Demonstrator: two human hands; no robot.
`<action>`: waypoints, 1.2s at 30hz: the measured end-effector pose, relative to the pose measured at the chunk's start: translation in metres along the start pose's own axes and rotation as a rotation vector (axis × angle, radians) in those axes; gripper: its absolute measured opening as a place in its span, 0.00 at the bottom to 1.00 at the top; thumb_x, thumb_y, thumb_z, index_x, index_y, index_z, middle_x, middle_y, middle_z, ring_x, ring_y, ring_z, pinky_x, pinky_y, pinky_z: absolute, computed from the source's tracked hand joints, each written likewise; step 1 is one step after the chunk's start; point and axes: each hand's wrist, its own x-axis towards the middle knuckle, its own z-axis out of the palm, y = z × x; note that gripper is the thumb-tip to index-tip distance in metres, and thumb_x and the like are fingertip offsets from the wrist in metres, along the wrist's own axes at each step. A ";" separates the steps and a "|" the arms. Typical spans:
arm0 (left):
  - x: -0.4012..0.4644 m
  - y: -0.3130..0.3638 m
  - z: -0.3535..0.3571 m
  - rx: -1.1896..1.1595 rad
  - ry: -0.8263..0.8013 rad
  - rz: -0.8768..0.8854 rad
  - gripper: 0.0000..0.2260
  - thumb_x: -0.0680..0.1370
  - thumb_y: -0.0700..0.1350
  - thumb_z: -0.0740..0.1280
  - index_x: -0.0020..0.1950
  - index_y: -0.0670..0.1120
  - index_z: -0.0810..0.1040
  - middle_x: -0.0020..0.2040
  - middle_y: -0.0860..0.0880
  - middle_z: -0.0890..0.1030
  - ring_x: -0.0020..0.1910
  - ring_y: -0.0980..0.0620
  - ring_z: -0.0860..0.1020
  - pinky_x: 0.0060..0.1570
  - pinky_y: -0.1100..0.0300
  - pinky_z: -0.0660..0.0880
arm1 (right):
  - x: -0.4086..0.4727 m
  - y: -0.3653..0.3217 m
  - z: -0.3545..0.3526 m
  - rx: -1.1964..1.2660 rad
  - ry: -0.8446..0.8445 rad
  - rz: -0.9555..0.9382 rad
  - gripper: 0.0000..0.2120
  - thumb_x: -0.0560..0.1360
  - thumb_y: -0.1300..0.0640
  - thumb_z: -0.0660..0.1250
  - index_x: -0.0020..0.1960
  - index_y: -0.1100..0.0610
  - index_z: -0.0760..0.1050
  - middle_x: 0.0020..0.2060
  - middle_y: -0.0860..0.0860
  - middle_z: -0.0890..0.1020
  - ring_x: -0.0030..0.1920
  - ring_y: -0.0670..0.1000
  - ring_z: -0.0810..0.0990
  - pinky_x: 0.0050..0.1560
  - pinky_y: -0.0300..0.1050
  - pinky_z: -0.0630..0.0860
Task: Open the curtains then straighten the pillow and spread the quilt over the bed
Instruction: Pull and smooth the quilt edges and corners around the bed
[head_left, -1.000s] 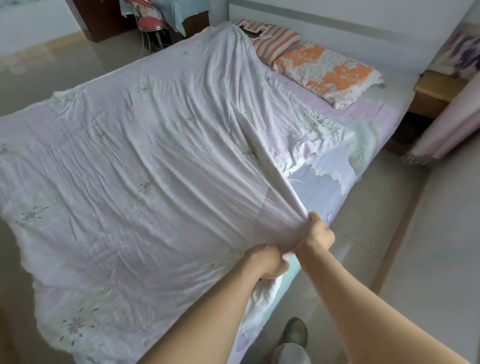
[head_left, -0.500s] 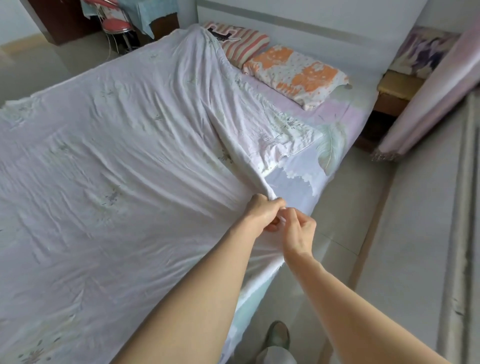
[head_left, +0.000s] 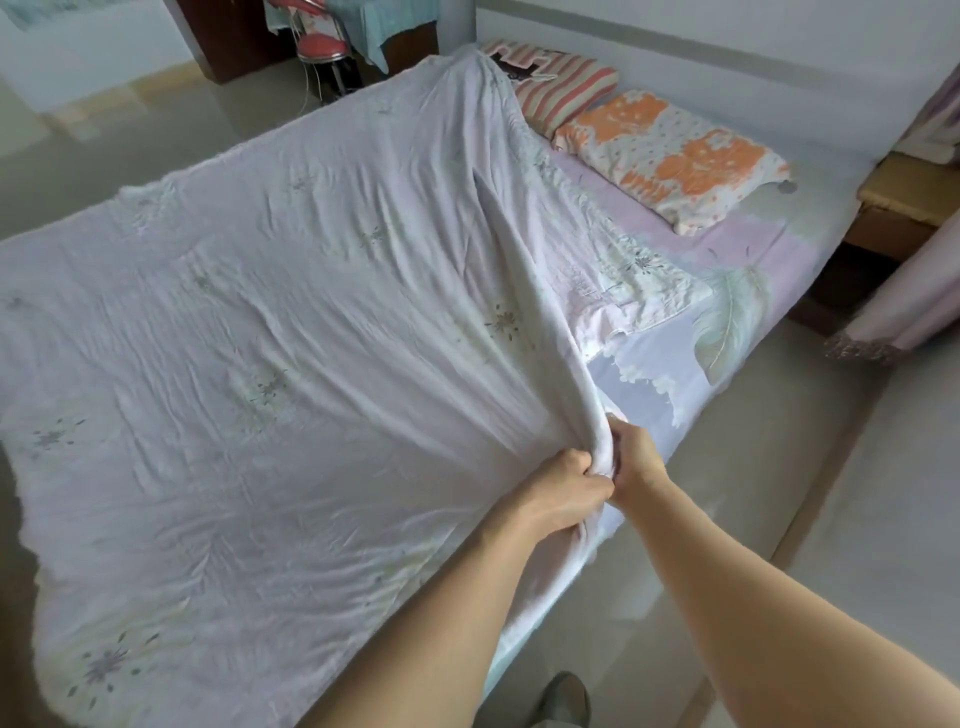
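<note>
The left hand (head_left: 563, 493) is curled into a fist, and a bunch of the quilt (head_left: 270, 364) is squeezed inside it. The right hand (head_left: 636, 457) is just beside it, almost touching. Its fingers are closed on the same soft fold of cloth, so both hands hold the quilt at one spot. Both arms are bare and reach forward from the bottom of the view.

The quilt is thin, soft and very wrinkly. It is pale white and pink, with small faded flowers on it. From the hands, one long raised fold runs up across the bed toward the pillows. The rest of the quilt lies flat and wide over the left part of the bed (head_left: 753, 270). Its near edge hangs over the side.

To the right of the fold, a bit of the sheet (head_left: 665, 364) shows. It is smooth, pink and light purple, with a big feather shape on it.

At the top of the bed lie two pillows, side by side and touching. The orange pillow (head_left: 675, 156) is puffy, white with orange patches and tiny dots. The striped pillow (head_left: 566, 83) has red and cream lines, and something dark lies on it.

A pink curtain (head_left: 904, 312) with a fringed bottom hangs on the right. The floor (head_left: 727, 519) is shiny, smooth tile. A red stool (head_left: 322, 49) stands far back. A shoe (head_left: 566, 696) shows below.
</note>
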 end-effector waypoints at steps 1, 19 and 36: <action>0.003 0.001 0.001 0.031 -0.021 -0.014 0.07 0.72 0.44 0.59 0.44 0.45 0.75 0.42 0.40 0.81 0.42 0.44 0.79 0.39 0.57 0.70 | 0.001 -0.008 -0.001 0.041 0.124 -0.007 0.07 0.74 0.58 0.67 0.49 0.61 0.78 0.33 0.52 0.78 0.33 0.52 0.78 0.33 0.42 0.73; 0.107 0.092 0.029 -0.449 0.238 -0.080 0.20 0.74 0.60 0.61 0.44 0.43 0.80 0.41 0.44 0.84 0.36 0.46 0.81 0.33 0.60 0.76 | 0.027 -0.059 -0.048 -0.333 -0.055 -0.750 0.16 0.78 0.62 0.62 0.33 0.64 0.67 0.25 0.54 0.67 0.26 0.48 0.68 0.26 0.37 0.70; 0.180 0.128 0.004 -0.098 -0.029 -0.103 0.09 0.70 0.44 0.59 0.32 0.47 0.75 0.28 0.50 0.76 0.32 0.49 0.74 0.35 0.60 0.68 | 0.131 -0.123 -0.036 -0.097 -0.239 0.211 0.36 0.75 0.29 0.52 0.41 0.61 0.79 0.27 0.58 0.80 0.29 0.55 0.81 0.34 0.44 0.78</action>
